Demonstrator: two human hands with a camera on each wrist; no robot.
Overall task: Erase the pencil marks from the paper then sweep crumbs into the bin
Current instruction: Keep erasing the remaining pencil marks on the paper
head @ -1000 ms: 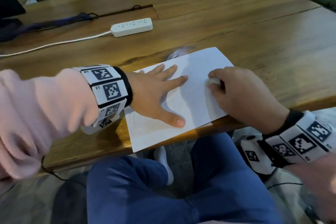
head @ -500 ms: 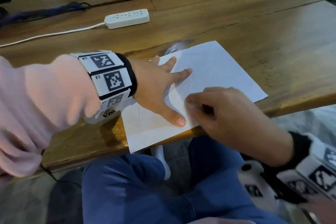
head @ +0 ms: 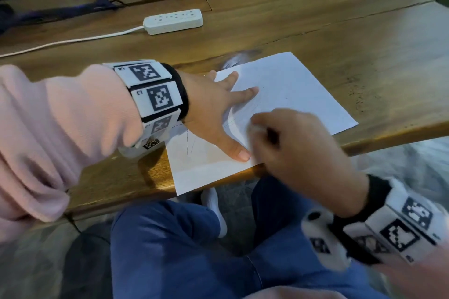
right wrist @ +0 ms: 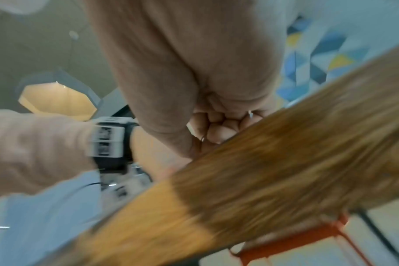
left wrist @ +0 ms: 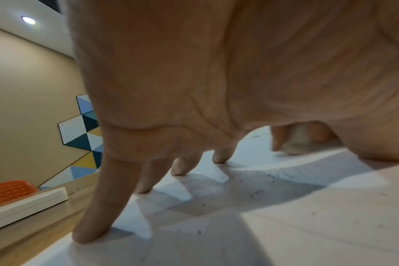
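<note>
Paper (head: 289, 90) lies at the near edge of the wooden surface (head: 315, 19), turned at an angle so that its near corner hangs over that edge above my knees. My left hand (head: 213, 109) lies flat on the sheet with its fingers (left wrist: 96, 212) spread and straight, the tips pressing down and the thumb stretched toward the near edge. My right hand (head: 298, 145) is beside it, just off the thumb, its fingers curled tight round a small white eraser (head: 257, 128) whose end shows at the fingertips and meets the sheet; the hand is blurred in the head view. From the left wrist the eraser (left wrist: 301, 136) shows pale between the right fingers, down on the paper (left wrist: 285, 225).

Faint pencil lines (head: 188, 141) remain on the sheet near my left wrist, close to its near left side. Dark crumbs (left wrist: 246, 190) are scattered over the paper under and around my left palm, with a thin line of them farther off past the fingertips.

Toward the far edge of the surface lies a white power strip (head: 173, 20), its cord running off to the left. Both wrists wear bands with black and white markers. The right wrist view is smeared and shows little beyond curled fingers (right wrist: 219, 133) above the wooden edge.
</note>
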